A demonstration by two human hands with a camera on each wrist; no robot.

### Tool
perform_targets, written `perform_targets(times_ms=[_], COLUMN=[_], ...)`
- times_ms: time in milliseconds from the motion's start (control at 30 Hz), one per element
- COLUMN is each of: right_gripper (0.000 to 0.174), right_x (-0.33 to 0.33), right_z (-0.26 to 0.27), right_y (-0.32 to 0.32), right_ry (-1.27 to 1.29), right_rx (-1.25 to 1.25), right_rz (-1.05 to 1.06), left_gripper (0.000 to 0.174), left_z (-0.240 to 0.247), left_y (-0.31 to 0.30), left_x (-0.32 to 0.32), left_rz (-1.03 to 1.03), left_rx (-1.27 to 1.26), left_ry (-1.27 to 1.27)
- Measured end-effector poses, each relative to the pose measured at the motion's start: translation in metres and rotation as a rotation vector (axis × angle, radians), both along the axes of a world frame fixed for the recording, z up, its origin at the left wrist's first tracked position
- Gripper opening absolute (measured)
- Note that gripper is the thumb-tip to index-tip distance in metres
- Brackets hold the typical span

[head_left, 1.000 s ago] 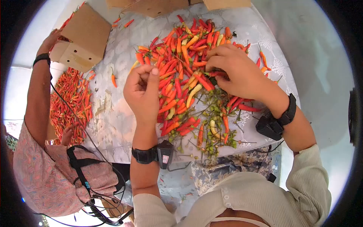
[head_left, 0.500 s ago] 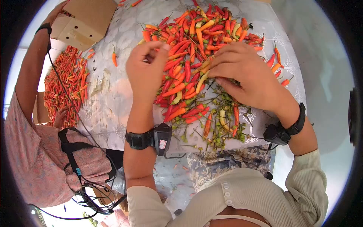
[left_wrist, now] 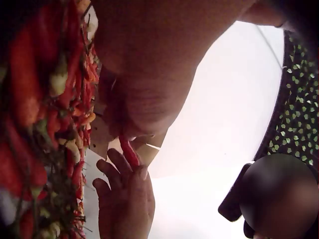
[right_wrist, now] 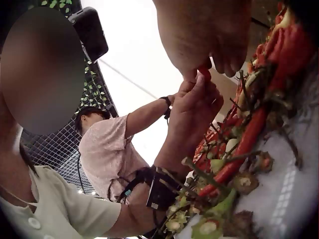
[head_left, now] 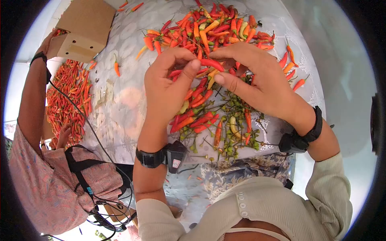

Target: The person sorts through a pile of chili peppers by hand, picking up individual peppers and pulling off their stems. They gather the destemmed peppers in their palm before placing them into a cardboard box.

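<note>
One red chili pepper (head_left: pixel 211 63) is held between the two hands, above the heap. At its left end, my left hand (head_left: pixel 167 82) pinches it with thumb and curled index finger. The right hand (head_left: pixel 267 82) has its index finger and thumb on either side of the other end. In the left wrist view the chili (left_wrist: pixel 130 153) spans from the left fingertips to the right thumb (left_wrist: pixel 141 173). Mostly hidden by the fingers, it shows as a bit of red (right_wrist: pixel 205 70) in the right wrist view. Beneath lies the heap of red, orange and yellow chilies (head_left: pixel 219 30).
Green stems and caps (head_left: pixel 235 138) are strewn at the near table edge. A second chili pile (head_left: pixel 70 100) lies at left, beside a cardboard box (head_left: pixel 82 30) that another person's hand touches. Black cables (head_left: pixel 106 152) run down at left. A few chilies (head_left: pixel 290 56) lie at right.
My right hand has come up from the pile toward the left hand, and a red chili now shows between them. The left hand's fingers have moved right, onto the chili.
</note>
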State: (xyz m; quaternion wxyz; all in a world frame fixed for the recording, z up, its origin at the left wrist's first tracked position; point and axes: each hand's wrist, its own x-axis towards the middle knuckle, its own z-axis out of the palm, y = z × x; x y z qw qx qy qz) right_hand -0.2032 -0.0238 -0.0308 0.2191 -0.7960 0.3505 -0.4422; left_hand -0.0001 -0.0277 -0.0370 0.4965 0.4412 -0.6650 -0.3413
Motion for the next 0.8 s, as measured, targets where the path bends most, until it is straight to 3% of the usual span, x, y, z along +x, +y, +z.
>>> perform_targets(times_ms=[100,367,600,800], right_gripper=[0.021,0.015,0.013,0.012], right_x=[-0.001,-0.005,-0.003,-0.005], right_z=[0.006,0.002,-0.005,-0.002], right_y=[0.004,0.001,-0.004,0.0], right_ry=[-0.059,-0.01,-0.066,-0.276], right_rx=[0.185,0.057,-0.036,0.339], right_rz=[0.072,0.047,0.116,0.277], left_gripper=[0.01,0.01,0.006,0.007], left_z=[-0.001,0.001,0.002,0.004], left_y=[0.006,0.005,0.006,0.005], left_x=[-0.007,-0.01,-0.009,-0.002], left_rz=[-0.079,-0.111,-0.134,-0.278], left_rx=[-0.027,-0.196,-0.137,-0.005], left_ry=[0.009,-0.177,-0.166,-0.012])
